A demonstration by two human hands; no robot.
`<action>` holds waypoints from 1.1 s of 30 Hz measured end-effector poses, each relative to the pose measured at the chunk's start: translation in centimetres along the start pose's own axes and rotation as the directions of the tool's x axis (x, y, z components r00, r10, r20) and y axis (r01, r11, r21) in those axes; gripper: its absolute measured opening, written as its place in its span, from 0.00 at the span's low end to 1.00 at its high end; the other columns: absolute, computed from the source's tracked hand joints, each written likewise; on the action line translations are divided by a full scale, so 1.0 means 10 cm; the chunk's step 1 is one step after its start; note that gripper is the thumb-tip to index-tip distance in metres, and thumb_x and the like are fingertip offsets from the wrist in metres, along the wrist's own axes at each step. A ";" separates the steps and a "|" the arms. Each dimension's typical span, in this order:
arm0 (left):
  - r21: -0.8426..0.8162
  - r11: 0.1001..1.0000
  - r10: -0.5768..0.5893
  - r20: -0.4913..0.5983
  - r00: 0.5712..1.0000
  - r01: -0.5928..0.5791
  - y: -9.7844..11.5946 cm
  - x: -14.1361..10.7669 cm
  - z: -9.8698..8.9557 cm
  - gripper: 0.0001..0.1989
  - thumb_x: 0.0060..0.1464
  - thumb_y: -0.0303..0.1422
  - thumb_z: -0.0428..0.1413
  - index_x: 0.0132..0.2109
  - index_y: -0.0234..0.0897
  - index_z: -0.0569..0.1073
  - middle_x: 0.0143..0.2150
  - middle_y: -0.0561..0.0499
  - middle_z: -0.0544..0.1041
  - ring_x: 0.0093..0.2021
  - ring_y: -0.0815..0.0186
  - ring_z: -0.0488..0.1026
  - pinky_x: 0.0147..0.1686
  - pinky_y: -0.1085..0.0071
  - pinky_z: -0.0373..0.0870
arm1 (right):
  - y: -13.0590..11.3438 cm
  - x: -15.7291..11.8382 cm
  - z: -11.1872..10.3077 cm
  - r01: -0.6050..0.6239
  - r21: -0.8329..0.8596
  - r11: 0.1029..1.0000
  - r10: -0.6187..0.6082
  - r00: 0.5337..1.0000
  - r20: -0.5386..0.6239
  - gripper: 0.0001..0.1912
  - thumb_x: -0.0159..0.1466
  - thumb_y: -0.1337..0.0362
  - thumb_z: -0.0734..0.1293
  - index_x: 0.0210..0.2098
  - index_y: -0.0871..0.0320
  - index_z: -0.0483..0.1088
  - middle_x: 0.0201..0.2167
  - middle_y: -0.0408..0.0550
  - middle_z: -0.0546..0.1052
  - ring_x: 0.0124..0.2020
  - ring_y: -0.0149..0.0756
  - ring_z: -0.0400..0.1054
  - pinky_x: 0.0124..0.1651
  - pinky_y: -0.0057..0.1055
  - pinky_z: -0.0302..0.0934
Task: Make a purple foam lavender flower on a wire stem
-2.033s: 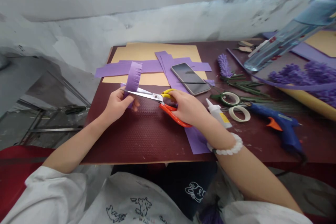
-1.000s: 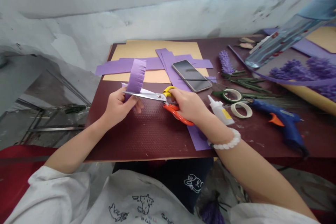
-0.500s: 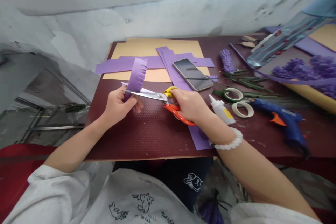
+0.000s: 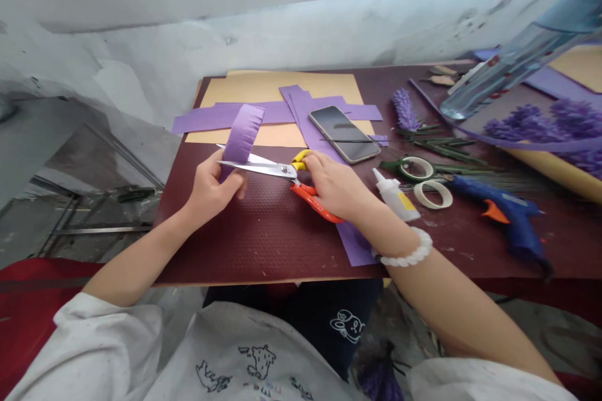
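Note:
A purple paper strip [image 4: 244,131] with a row of slits along its right edge curls upward from my left hand [image 4: 211,187], whose fingers pinch its lower end. My right hand [image 4: 336,185] is wrapped round the yellow and red handles of the scissors [image 4: 273,168]. The blades are parted and point left, with the strip's lower part between them, close to my left fingertips. Beyond my hands, more purple strips [image 4: 197,119] lie crossed on tan sheets [image 4: 329,83], and a phone [image 4: 343,133] rests on them.
On the brown table [image 4: 226,244], right of my right hand, are a white glue bottle [image 4: 397,197], tape rolls [image 4: 433,194], a blue glue gun [image 4: 512,207], green stems [image 4: 446,147], purple flowers [image 4: 404,109] and a leaning clear bottle [image 4: 508,66]. A wall stands behind.
My right hand and the scissors have shifted slightly left, nearer my left hand. The curled strip leans a little differently. Both hands keep their hold.

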State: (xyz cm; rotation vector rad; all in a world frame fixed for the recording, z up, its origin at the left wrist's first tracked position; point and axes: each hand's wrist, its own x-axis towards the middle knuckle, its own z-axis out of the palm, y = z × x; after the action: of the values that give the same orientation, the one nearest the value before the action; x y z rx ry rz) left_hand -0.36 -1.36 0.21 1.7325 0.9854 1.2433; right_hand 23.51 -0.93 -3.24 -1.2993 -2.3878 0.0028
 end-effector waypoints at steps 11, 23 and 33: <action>0.013 0.996 -0.092 0.014 0.996 0.092 0.03 0.01 0.03 0.08 0.49 0.27 0.56 0.25 0.36 0.66 0.18 0.55 0.72 0.17 0.72 0.69 0.20 0.73 0.67 | 0.01 -0.01 -0.02 -0.062 -0.048 0.997 0.065 0.996 0.067 0.20 0.64 0.52 0.58 0.45 0.62 0.66 0.42 0.57 0.77 0.37 0.46 0.72 0.32 0.33 0.57; -0.009 0.996 -0.091 0.003 0.996 0.091 0.01 0.03 0.04 0.08 0.52 0.31 0.55 0.27 0.37 0.64 0.18 0.57 0.71 0.15 0.73 0.68 0.19 0.73 0.65 | -0.04 0.00 -0.06 -0.150 -0.078 0.986 0.158 0.981 0.110 0.19 0.63 0.54 0.60 0.45 0.62 0.69 0.34 0.52 0.79 0.30 0.43 0.72 0.27 0.32 0.50; -0.015 0.998 -0.061 -0.038 0.997 0.060 -0.03 0.03 0.02 0.06 0.48 0.25 0.55 0.28 0.38 0.64 0.17 0.59 0.69 0.15 0.74 0.65 0.18 0.74 0.63 | 0.03 0.02 0.05 0.008 0.013 1.000 -0.008 1.000 -0.026 0.24 0.65 0.49 0.57 0.47 0.64 0.64 0.46 0.63 0.73 0.45 0.50 0.69 0.46 0.41 0.61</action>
State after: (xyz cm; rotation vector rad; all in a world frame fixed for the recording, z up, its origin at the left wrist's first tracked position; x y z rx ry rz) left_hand -0.17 -1.04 0.01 1.6613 1.0416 1.2459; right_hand 23.48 -0.44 -3.68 -1.2764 -2.3676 -0.0007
